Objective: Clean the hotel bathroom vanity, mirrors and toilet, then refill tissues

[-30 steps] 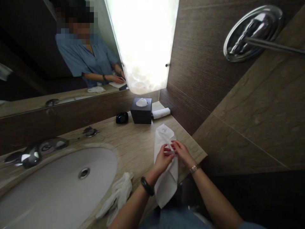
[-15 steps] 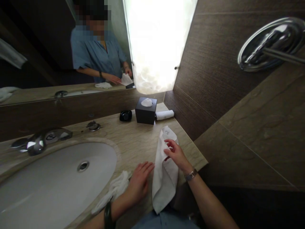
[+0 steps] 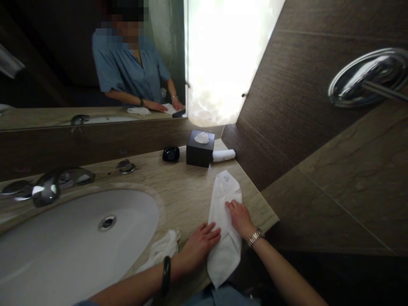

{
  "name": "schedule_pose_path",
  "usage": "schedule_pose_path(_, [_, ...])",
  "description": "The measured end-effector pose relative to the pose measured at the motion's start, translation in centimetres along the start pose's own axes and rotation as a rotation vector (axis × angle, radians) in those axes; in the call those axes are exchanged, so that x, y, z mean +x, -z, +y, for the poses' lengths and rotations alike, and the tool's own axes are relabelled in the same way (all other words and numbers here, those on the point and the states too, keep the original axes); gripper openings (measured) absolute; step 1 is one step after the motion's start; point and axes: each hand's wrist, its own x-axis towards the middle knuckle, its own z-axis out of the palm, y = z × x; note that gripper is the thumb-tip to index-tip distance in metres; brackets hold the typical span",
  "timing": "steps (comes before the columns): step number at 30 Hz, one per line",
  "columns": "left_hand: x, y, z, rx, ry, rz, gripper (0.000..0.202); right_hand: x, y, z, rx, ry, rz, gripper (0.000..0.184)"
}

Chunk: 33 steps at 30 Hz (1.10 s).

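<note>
A white hand towel (image 3: pixel 225 248), folded into a long narrow strip with a pointed near end, lies on the counter and hangs past its front edge. A small grey mark shows near its far end. My left hand (image 3: pixel 202 240) rests on the towel's left edge, palm down, fingers stretched out. On the opposite edge, the fingers of my right hand (image 3: pixel 240 216) are curled together and closed on the cloth; the fingertips are partly hidden. Left of my left hand, a crumpled white cloth (image 3: pixel 164 246) lies between the counter's front edge and the sink.
An oval white sink (image 3: pixel 134 208) with a chrome faucet (image 3: pixel 47 189) fills the counter's left side. At the back stand a black dish (image 3: pixel 171 154), a dark tissue box (image 3: pixel 200 149) and a rolled white towel (image 3: pixel 224 155). A mirror, lit panel and chrome wall fixture (image 3: pixel 366 78) rise behind.
My right hand has come down onto the towel and closed at its right edge. My left hand has moved right from the counter onto the towel, which now lies flatter. The view has shifted slightly.
</note>
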Motion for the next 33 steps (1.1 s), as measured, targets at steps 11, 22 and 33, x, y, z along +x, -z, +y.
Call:
schedule_pose_path(11, [12.7,4.0,-4.5,-0.290,0.647,0.378,0.029,-1.6,-2.6,7.1,0.993,-0.221,0.048,0.064])
schedule_pose_path(22, [7.6,1.7,-0.5,0.083,0.576,0.526,0.060,-3.8,-2.5,4.0,0.273,0.224,0.321,0.034])
schedule_pose_path(33, [10.7,4.3,-3.3,-0.057,0.706,0.255,0.023,3.7,1.8,5.1,0.222,0.098,0.022,0.030])
